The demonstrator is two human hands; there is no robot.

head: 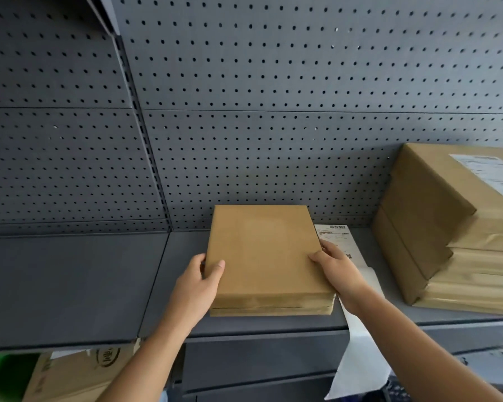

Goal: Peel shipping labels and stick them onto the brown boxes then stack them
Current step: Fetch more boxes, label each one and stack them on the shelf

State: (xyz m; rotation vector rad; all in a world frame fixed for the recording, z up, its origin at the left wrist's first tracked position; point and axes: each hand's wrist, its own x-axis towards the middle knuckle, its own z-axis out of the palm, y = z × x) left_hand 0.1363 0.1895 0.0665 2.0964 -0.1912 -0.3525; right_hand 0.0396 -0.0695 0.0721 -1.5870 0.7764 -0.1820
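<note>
A flat brown box (266,253) lies on the grey shelf (76,282), its top bare. My left hand (201,282) grips its left edge, thumb on top. My right hand (339,268) grips its right edge the same way. A white sheet of shipping labels (339,236) lies on the shelf just right of the box, partly under my right hand. At the right stands a stack of several brown boxes (436,227); the top one carries a white label (490,174).
A grey pegboard wall (273,111) backs the shelf. A white backing paper (357,364) hangs over the shelf's front edge under my right forearm. Below the shelf at the left sits a printed cardboard carton (79,375).
</note>
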